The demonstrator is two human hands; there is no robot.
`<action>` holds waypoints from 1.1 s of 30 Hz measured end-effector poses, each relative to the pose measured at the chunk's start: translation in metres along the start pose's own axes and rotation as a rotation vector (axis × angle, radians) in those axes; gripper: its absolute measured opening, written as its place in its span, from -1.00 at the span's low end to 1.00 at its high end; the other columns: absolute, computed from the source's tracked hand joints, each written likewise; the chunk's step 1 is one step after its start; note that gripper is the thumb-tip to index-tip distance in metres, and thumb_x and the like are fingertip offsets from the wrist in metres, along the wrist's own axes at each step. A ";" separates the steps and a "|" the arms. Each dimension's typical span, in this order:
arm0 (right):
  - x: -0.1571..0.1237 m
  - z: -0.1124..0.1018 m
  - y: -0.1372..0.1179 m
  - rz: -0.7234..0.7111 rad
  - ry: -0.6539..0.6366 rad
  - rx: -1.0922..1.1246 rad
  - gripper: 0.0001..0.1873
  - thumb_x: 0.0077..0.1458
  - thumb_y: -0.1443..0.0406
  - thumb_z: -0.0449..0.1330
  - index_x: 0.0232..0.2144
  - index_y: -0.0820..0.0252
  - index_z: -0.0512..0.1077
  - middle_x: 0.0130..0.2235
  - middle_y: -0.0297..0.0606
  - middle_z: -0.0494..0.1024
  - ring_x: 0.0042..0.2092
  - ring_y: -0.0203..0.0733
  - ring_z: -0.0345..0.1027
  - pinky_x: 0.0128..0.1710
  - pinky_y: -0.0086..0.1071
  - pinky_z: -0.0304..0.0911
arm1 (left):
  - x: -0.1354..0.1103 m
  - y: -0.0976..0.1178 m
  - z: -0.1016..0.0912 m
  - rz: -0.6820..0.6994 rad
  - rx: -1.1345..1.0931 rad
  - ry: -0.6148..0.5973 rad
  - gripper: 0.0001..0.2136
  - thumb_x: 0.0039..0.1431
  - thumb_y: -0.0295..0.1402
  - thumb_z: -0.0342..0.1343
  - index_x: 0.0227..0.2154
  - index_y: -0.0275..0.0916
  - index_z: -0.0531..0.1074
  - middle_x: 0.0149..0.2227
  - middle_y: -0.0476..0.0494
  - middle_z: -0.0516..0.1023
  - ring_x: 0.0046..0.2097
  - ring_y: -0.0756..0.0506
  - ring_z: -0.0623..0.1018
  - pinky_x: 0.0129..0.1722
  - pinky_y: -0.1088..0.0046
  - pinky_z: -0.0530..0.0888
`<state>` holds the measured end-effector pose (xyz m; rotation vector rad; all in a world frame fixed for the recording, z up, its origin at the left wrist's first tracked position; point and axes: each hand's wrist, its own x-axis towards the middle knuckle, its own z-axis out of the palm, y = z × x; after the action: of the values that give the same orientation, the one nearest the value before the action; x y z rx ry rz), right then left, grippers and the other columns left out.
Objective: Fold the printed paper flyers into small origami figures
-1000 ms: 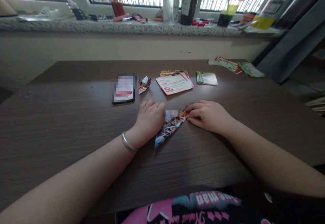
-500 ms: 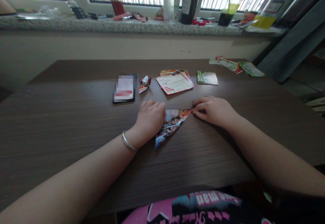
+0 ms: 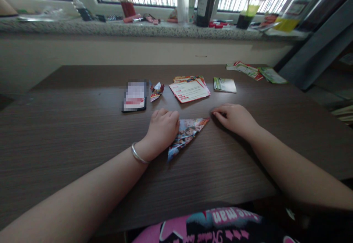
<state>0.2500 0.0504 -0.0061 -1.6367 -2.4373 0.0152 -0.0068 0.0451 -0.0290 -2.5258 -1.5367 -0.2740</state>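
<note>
A colourful printed sheet folded into a triangle (image 3: 187, 134) lies flat on the dark wooden table (image 3: 68, 132). My left hand (image 3: 162, 129), with a silver bangle on the wrist, rests knuckles-up on the triangle's left part, fingers curled and pressing it down. My right hand (image 3: 234, 118) lies just right of the triangle's far tip, fingers together and slightly bent, a small gap between fingertips and paper. It holds nothing.
Beyond the hands lie a phone (image 3: 134, 96), a small crumpled folded paper (image 3: 156, 91), a stack of red-and-white leaflets (image 3: 189, 89), a green leaflet stack (image 3: 224, 85) and more leaflets (image 3: 248, 69) at the far right. Bottles and clutter line the windowsill (image 3: 138, 28).
My right hand slid rightward along the triangle's top edge to its tip and then came off the paper. My left hand stayed pressed in place.
</note>
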 end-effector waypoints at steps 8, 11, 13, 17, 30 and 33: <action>-0.008 0.004 -0.028 -0.464 -0.034 0.079 -0.72 0.24 0.26 0.07 -0.12 0.11 0.55 -0.06 -0.24 0.57 -0.05 -0.14 0.39 -0.03 -0.22 0.31 | 0.002 0.002 -0.001 -0.005 0.003 0.015 -0.84 0.24 -0.38 -0.07 -0.39 -0.24 0.39 -0.36 -0.18 0.52 -0.20 -0.23 0.43 -0.22 0.25 0.24; -0.010 0.002 -0.035 -0.571 -0.055 0.092 -0.71 0.24 0.26 0.07 -0.08 0.10 0.53 -0.03 -0.24 0.56 -0.02 -0.13 0.37 -0.02 -0.21 0.31 | 0.003 0.001 -0.001 -0.003 0.012 0.027 -0.84 0.24 -0.38 -0.07 -0.40 -0.24 0.38 -0.38 -0.18 0.51 -0.21 -0.23 0.43 -0.22 0.25 0.24; -0.011 0.001 -0.038 -0.619 -0.067 0.105 -0.71 0.25 0.25 0.06 -0.09 0.10 0.53 -0.02 -0.25 0.55 -0.01 -0.13 0.36 -0.03 -0.21 0.31 | 0.003 0.001 -0.002 -0.003 0.011 0.030 -0.85 0.23 -0.38 -0.06 -0.40 -0.23 0.38 -0.39 -0.18 0.51 -0.21 -0.23 0.43 -0.22 0.25 0.25; -0.011 0.001 -0.041 -0.664 -0.053 0.110 -0.73 0.24 0.24 0.07 -0.12 0.12 0.54 -0.04 -0.22 0.56 -0.03 -0.14 0.37 -0.06 -0.23 0.31 | 0.003 0.001 -0.003 0.004 0.015 0.039 -0.86 0.23 -0.39 -0.05 -0.40 -0.23 0.38 -0.39 -0.17 0.51 -0.21 -0.24 0.43 -0.22 0.24 0.24; -0.011 0.000 -0.051 -0.764 -0.096 0.149 -0.70 0.23 0.22 0.04 -0.10 0.07 0.53 -0.06 -0.24 0.54 -0.10 -0.13 0.34 -0.10 -0.21 0.27 | 0.004 0.003 -0.007 -0.013 0.010 -0.013 -0.84 0.24 -0.40 -0.08 -0.35 -0.23 0.40 -0.36 -0.21 0.53 -0.18 -0.26 0.42 -0.22 0.23 0.24; -0.011 0.002 -0.055 -0.779 -0.103 0.177 -0.70 0.23 0.23 0.05 -0.12 0.06 0.54 -0.10 -0.25 0.54 -0.12 -0.14 0.33 -0.13 -0.23 0.25 | 0.004 0.003 -0.007 -0.004 0.009 -0.012 -0.84 0.24 -0.40 -0.08 -0.35 -0.23 0.40 -0.34 -0.21 0.54 -0.18 -0.26 0.42 -0.21 0.22 0.24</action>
<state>0.2032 0.0192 -0.0030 -0.5547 -2.8765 0.1904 -0.0030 0.0458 -0.0216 -2.5228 -1.5442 -0.2522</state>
